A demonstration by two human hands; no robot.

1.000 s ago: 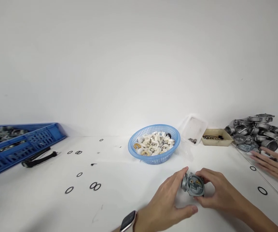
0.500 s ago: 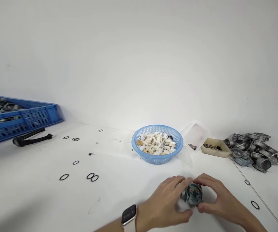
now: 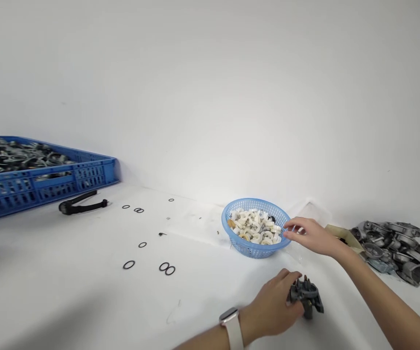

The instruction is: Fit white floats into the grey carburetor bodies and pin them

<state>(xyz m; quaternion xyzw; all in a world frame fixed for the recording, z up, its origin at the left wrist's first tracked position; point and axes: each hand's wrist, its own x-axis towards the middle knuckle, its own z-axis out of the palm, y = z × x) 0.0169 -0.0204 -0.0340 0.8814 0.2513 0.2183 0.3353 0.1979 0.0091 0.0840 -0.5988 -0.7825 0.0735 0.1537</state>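
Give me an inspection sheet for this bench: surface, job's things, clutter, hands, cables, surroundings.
Surface: white table, a few faint marks.
Job's things: metal part; blue basket holding white rings.
Clutter: loose black rings, black strap, blue crate at left, metal pile at right.
Hands: left hand grips the metal part; right hand at the basket's rim, grip unclear.
Cables: nothing seen.
Surroundings: plain white wall.

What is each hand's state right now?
Left hand: closed on the metal carburetor body.
Right hand: at the blue basket rim; grip cannot be told.
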